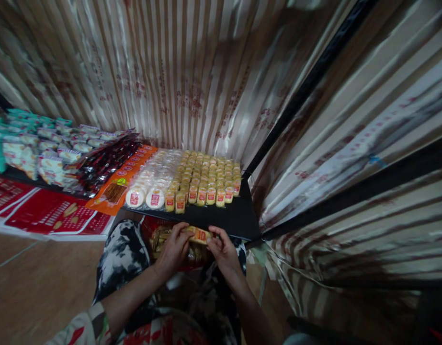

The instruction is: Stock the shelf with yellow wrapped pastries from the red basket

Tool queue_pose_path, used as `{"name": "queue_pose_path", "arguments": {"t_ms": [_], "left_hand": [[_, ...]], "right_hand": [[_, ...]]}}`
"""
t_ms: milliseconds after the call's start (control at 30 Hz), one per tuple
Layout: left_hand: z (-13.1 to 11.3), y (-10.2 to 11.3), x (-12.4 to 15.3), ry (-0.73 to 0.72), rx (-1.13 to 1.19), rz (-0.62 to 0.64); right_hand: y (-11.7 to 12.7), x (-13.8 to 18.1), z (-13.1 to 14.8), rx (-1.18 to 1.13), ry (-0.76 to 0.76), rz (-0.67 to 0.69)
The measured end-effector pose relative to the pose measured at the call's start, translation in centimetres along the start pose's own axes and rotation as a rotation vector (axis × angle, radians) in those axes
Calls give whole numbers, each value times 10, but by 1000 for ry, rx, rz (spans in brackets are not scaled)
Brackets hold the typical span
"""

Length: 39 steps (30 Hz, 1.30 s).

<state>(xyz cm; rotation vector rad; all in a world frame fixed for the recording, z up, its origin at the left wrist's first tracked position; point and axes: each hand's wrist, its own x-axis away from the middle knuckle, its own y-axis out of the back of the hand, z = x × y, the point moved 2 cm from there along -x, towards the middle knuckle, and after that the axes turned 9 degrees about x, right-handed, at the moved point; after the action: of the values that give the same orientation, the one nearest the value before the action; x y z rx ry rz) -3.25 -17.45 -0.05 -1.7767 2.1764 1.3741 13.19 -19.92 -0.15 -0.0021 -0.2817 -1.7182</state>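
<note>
Between my two hands is a small yellow snack packet point(199, 235) with a red and orange label, held level above my lap. My left hand point(174, 251) grips its left end with the fingers closed. At its right end, my right hand point(223, 249) pinches it between thumb and fingers. Below the hands, a red bag point(159, 239) holds more yellow packets, partly hidden by my arms. Just ahead, rows of similar yellow packets point(202, 194) stand packed together on a black shelf point(228, 218).
Left of the yellow rows are round white packets point(155, 198), an orange snack bag point(115, 196), dark red packets point(106, 160), white bags point(55, 167) and green packs point(23, 117). Striped sheeting point(192, 72) hangs behind. A black pole point(300, 91) slants up at the right.
</note>
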Motion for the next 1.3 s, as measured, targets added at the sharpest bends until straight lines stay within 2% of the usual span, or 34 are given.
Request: {"name": "queue_pose_path", "arguments": {"t_ms": [167, 233, 367, 500, 600, 700, 800, 933, 1067, 1200, 1300], "left_hand": [[0, -6, -12, -101, 13, 126], [-2, -6, -18, -136, 34, 179], [-9, -9, -34, -178, 88, 288], [-18, -18, -54, -238, 75, 320], [-23, -32, -66, -285, 19, 280], [-25, -52, -74, -348, -41, 234], [-28, -76, -82, -374, -107, 310], [-32, -102, -97, -338, -164, 383], [-33, -122, -114, -306, -234, 385], [-27, -136, -124, -313, -298, 405], [-20, -141, -126, -304, -318, 362]], "right_hand": [[17, -5, 6, 267, 123, 33], [25, -7, 9, 310, 134, 93], [35, -10, 17, 218, 63, 244], [45, -14, 18, 104, 73, 270], [56, -24, 10, -37, 57, 147], [71, -43, -2, -155, 69, -88], [87, -65, -12, -166, 89, -343], [104, -95, -17, -54, 118, -568], [115, -124, -19, 49, 142, -663], [119, -147, -19, 155, 148, -660], [119, -159, -17, 260, 147, -656]]}}
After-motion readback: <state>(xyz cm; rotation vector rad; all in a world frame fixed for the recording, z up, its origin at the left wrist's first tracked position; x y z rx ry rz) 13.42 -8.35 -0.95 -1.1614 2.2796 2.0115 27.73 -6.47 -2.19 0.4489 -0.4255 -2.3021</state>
